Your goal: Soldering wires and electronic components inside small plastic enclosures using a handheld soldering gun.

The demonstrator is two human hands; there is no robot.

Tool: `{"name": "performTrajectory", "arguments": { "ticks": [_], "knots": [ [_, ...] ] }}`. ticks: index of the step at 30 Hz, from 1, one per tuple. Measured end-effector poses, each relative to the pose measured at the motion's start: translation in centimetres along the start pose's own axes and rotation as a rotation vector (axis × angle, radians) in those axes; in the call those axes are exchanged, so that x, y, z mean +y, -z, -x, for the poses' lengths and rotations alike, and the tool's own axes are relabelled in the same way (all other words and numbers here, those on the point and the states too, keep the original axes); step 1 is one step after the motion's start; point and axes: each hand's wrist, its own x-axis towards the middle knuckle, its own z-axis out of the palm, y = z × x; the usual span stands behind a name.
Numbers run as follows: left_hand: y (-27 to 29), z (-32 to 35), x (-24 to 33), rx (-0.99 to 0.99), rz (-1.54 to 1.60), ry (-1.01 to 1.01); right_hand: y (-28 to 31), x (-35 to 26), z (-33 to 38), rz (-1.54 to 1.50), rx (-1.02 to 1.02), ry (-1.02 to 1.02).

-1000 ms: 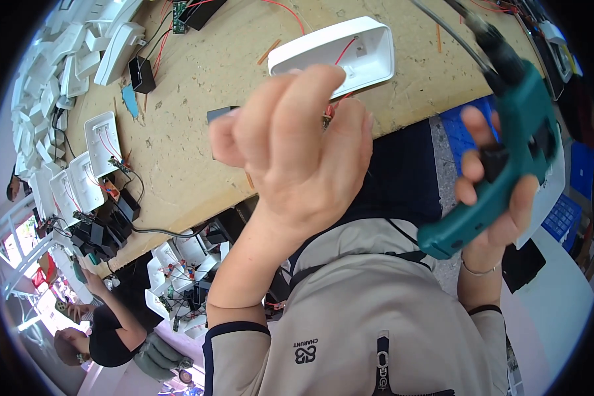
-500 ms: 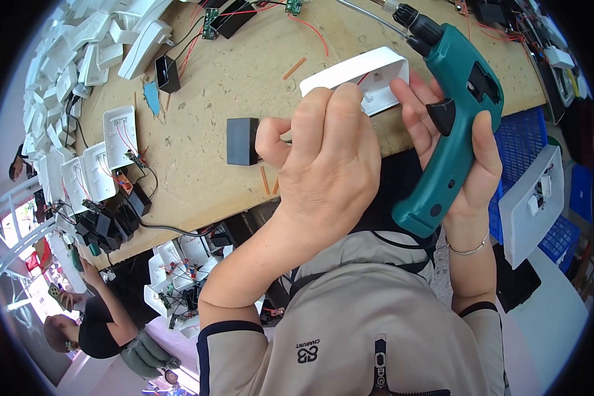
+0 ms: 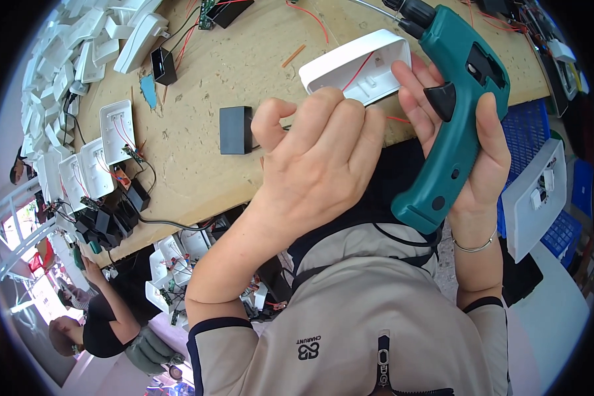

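Observation:
My right hand [image 3: 472, 165] is wrapped around the handle of a green pistol-grip soldering gun [image 3: 459, 125] with a black trigger and a thin metal tube at its front. The fingertips of that hand reach the right end of an open white plastic casing [image 3: 350, 56], which has a red wire inside. My left hand [image 3: 320, 158] is closed in front of the casing, its fingers curled together; whatever they pinch is hidden beneath them. Just left of it, a black box [image 3: 235, 131] sits on the table, its dark wire leading toward the left hand.
White casings [image 3: 79, 53] are piled at the far left. Open casings with wires [image 3: 99, 168] lie by the left edge of the wooden table [image 3: 198, 178]. Right of the table are a blue crate [image 3: 525, 135] and a white lid [image 3: 538, 198]. A co-worker [image 3: 109, 323] is at lower left.
My left hand has moved slightly down, showing more of the casing's inside and its red wire. The black box has shifted a little left. The soldering gun stays in my right hand.

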Motion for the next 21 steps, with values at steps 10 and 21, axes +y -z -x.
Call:
{"name": "performTrajectory", "arguments": {
  "ticks": [10,21],
  "knots": [
    [-1.5,-0.4,0.2,0.107,0.060,-0.029,-0.7,0.2,0.0,0.102,0.017,0.008],
    [-1.8,-0.7,-0.2,0.107,0.085,0.074,-0.9,0.2,0.0,0.194,0.029,0.029]
  ]
}}
